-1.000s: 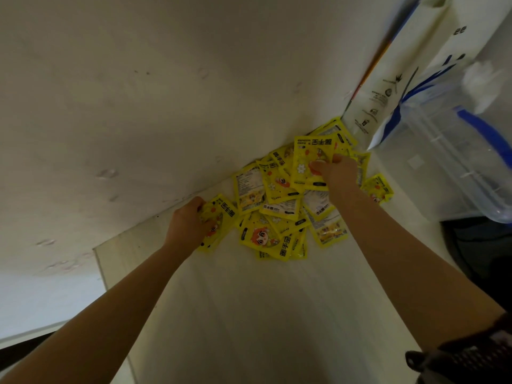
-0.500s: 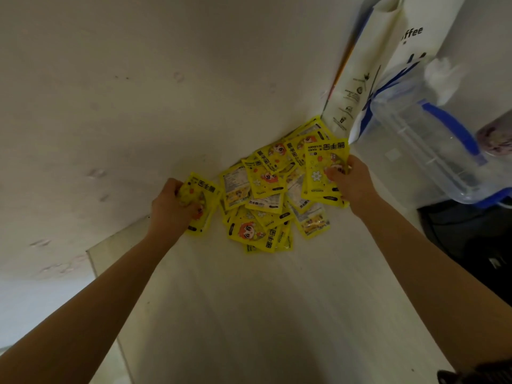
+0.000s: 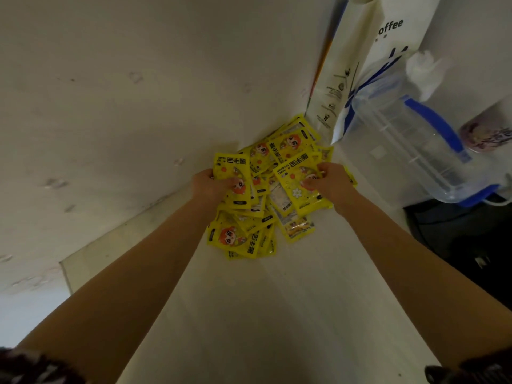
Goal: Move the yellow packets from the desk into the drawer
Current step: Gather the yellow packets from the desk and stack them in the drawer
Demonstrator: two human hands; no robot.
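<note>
Glossy yellow packets [image 3: 266,195], thin and light, heaped on the pale desk [image 3: 249,314] against the wall.

I judge them slick and floppy, prone to sliding off one another, so I'd pinch each by a sealed edge. My left hand [image 3: 210,184] grips one packet [image 3: 232,176], my right hand [image 3: 329,181] pinches another [image 3: 296,187]. No drawer is in view.

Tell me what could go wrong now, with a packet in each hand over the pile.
1. The left hand and right hand each pinch one packet by the edge; either could slip.
2. The loose pile may scatter if brushed.
3. The clear jug stands near the right hand and could get bumped.
</note>
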